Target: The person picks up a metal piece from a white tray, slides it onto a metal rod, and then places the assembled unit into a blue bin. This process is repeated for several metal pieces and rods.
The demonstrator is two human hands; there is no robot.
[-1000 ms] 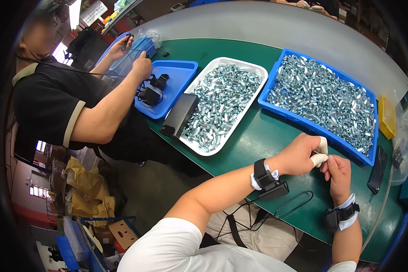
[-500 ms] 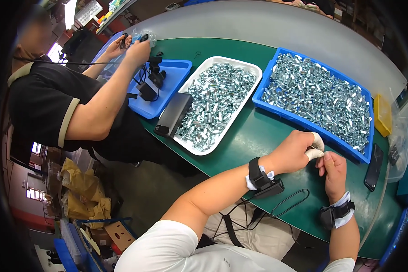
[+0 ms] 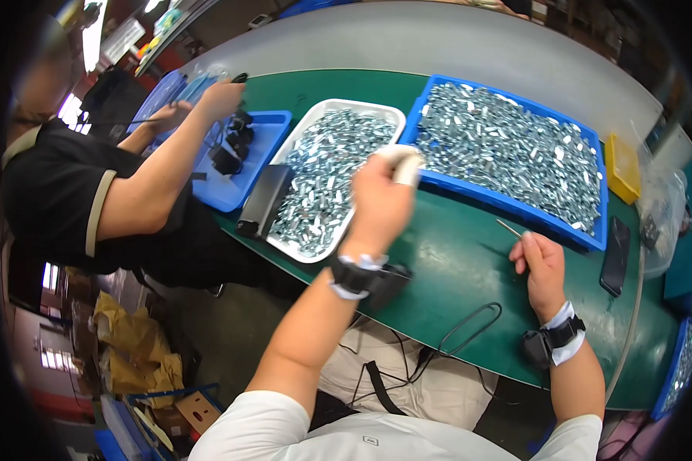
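My left hand [image 3: 383, 201], with white covers on its thumb and forefinger, is raised over the gap between the white tray [image 3: 333, 253] and the large blue tray [image 3: 469, 188]. Its fingers are pinched together and blurred; what they hold, if anything, is too small to make out. Both trays are filled with small shiny metal pieces [image 3: 515, 150]. Lower right, my right hand [image 3: 542, 269] grips a thin metal rod [image 3: 508, 228] between thumb and forefinger, its tip pointing up and left. Black straps with small devices circle both wrists.
A black box [image 3: 267, 201] leans at the white tray's left edge. Phone [image 3: 615, 257], yellow bin [image 3: 623, 169] and clear plastic bag [image 3: 661, 230] lie right. A co-worker [image 3: 77, 192] handles black cables over a blue tray [image 3: 257, 154]. A black cable [image 3: 477, 311] loops over the table's near edge.
My hands have parted. The left swung up and left toward the white tray, while the right stays low at the right with the rod now visible. The view has shifted slightly.
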